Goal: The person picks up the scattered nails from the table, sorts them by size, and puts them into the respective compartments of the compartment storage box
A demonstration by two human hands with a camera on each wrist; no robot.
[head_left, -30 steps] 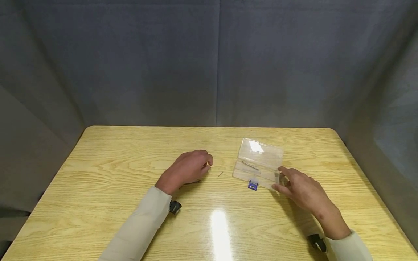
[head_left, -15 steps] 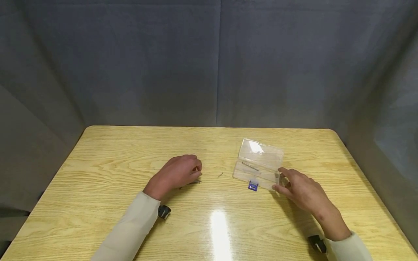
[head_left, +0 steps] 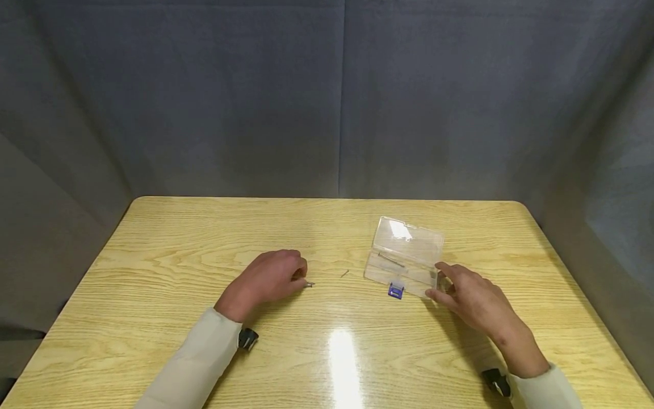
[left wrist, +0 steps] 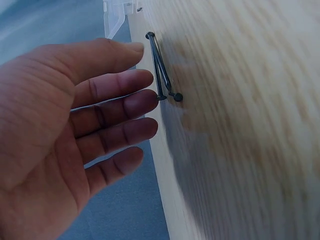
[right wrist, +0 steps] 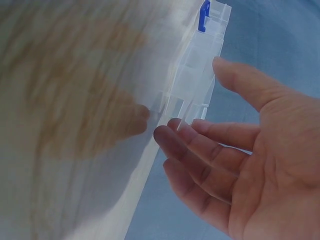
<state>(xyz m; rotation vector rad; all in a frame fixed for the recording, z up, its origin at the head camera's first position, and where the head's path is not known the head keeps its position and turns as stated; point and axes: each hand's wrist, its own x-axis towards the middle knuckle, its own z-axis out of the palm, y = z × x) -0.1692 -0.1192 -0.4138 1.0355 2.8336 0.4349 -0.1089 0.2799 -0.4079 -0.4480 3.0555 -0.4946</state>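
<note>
My left hand (head_left: 267,277) is low over the table, left of centre. In the left wrist view its fingers curve loosely around nothing, and several dark nails (left wrist: 157,65) lie crossed on the wood right by the thumb and fingertips. From the head, only the ends of these nails (head_left: 310,284) show past the thumb. A clear plastic box (head_left: 419,275) lies with its lid (head_left: 426,241) folded back and one long nail (head_left: 391,261) inside. My right hand (head_left: 472,296) holds the box's right end between thumb and index finger; the other fingers stay relaxed.
A small single nail (head_left: 344,273) lies on the wooden table (head_left: 174,238) between the left hand and the box. The box's blue latch (head_left: 395,291) hangs at its front edge. Dark grey curtains (head_left: 255,113) surround the table's back and sides.
My left hand has moved left and a little nearer, away from the small single nail and over the group of nails. The right hand and the box have stayed in place.
</note>
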